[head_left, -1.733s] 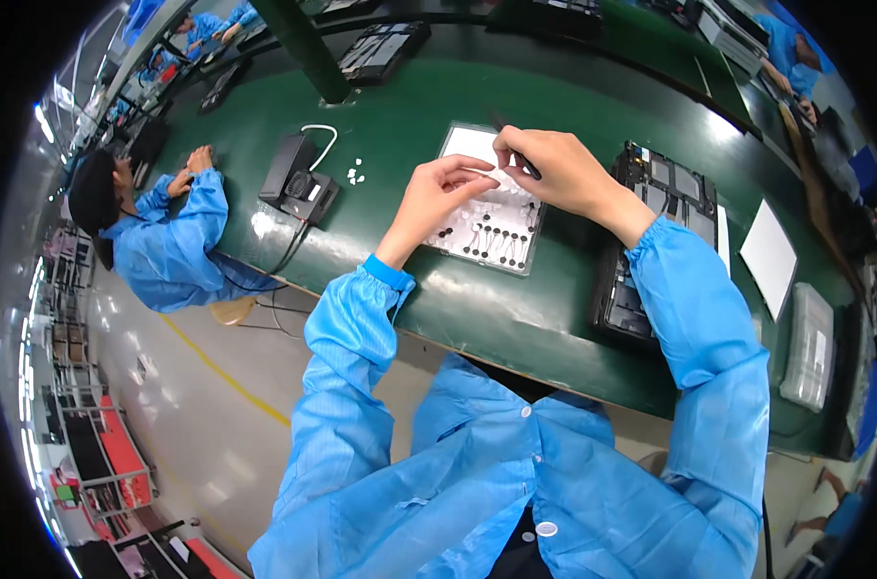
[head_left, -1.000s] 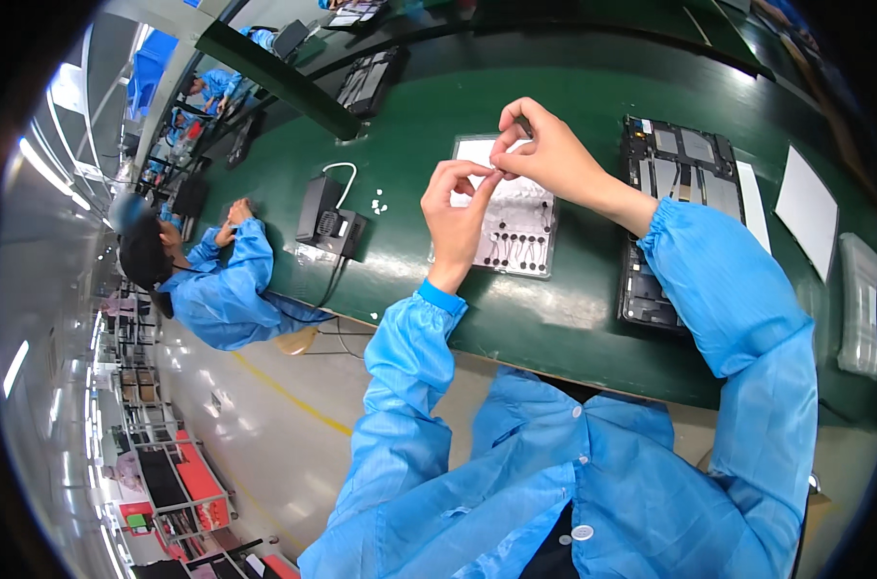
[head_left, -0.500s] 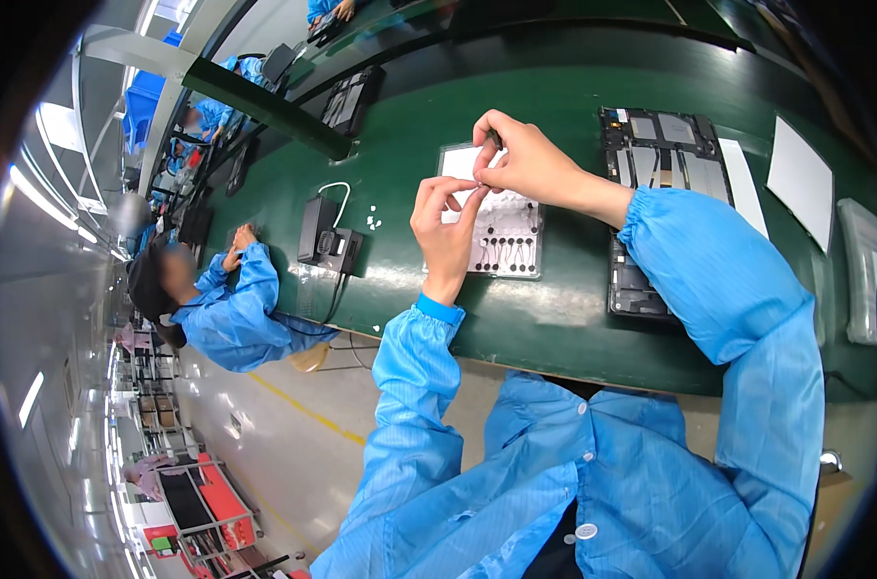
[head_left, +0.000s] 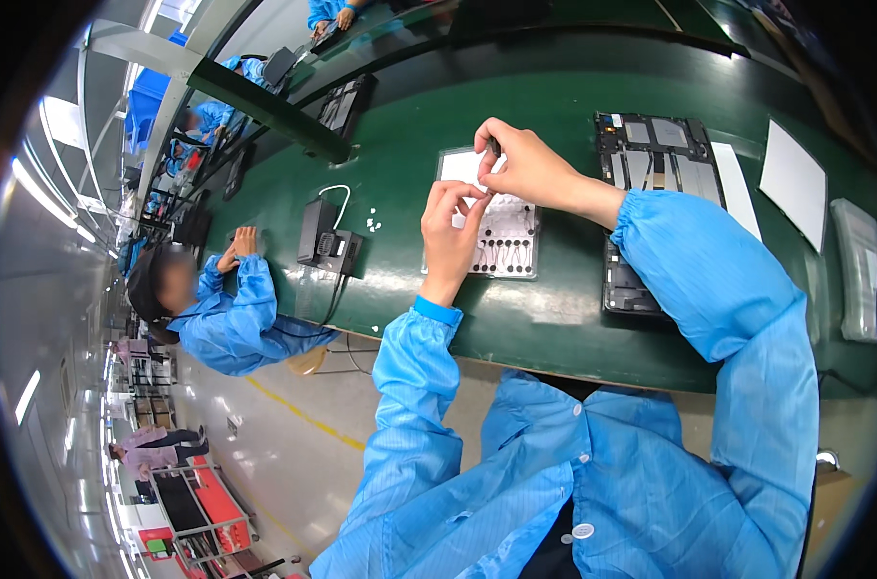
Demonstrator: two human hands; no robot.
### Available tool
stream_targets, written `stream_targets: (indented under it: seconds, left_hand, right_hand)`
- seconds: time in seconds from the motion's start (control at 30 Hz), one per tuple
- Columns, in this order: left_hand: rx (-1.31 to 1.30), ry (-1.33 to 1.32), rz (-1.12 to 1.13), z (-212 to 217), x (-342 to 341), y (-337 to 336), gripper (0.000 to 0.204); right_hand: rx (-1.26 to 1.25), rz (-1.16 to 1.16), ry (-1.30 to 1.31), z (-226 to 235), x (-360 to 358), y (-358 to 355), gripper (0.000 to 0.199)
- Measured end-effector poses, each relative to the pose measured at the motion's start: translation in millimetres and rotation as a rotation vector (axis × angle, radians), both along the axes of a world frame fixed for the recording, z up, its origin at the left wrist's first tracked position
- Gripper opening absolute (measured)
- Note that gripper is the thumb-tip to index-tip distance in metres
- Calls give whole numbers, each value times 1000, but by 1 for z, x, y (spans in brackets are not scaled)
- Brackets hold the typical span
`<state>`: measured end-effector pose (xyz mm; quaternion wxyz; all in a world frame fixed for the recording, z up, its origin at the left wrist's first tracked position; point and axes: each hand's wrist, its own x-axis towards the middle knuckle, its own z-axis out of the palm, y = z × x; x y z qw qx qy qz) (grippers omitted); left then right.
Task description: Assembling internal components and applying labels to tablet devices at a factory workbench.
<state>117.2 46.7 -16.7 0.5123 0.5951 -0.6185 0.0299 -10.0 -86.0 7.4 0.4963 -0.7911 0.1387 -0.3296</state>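
Both hands are raised just above a grey parts tray (head_left: 501, 246) on the green worktable (head_left: 409, 125), fingertips pinched close together. The right hand (head_left: 525, 169) closes thumb and forefinger on a small dark piece (head_left: 493, 147), too small to identify. The left hand (head_left: 450, 232) has its fingers curled with thumb and forefinger nearly meeting at the top; whether anything sits between them cannot be told. The two hands almost touch, the left at about 7 o'clock from the right.

The tray lies flat directly beneath the hands, a pale rectangle with rows of small dark parts along its near half and a white sheet over its far end. At 3 o'clock from the tray, close beside it, lies an open dark device chassis (head_left: 651, 193) with its grey inner plates showing. Farther out at 3 o'clock a white sheet (head_left: 793, 183) rests on the table, and beyond it, near the table's edge, a clear bagged pack (head_left: 858, 270).

At 9 o'clock from the tray stands a small black box with a white cable (head_left: 327, 241), a few white specks (head_left: 373, 224) scattered just beside it. Farther toward 9 o'clock, a co-worker in a blue smock (head_left: 231, 309) leans on the table edge. Both forearms wear blue sleeves (head_left: 709, 289).
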Motion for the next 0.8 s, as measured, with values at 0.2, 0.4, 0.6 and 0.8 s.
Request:
stream_targets:
  seconds: [0.2, 0.4, 0.6, 0.8]
  left_hand:
    - [235, -83, -14, -5, 7, 10, 11]
    - [244, 121, 153, 12, 2, 4, 24]
    - [365, 62, 107, 20, 13, 4, 16]
    - [406, 92, 45, 41, 20, 22, 16]
  right_hand:
    - [-118, -56, 38, -2, 1, -10, 30]
    - [-303, -76, 51, 7, -6, -2, 32]
    - [-253, -44, 102, 11, -13, 0, 34]
    - [-325, 56, 165, 14, -24, -9, 31]
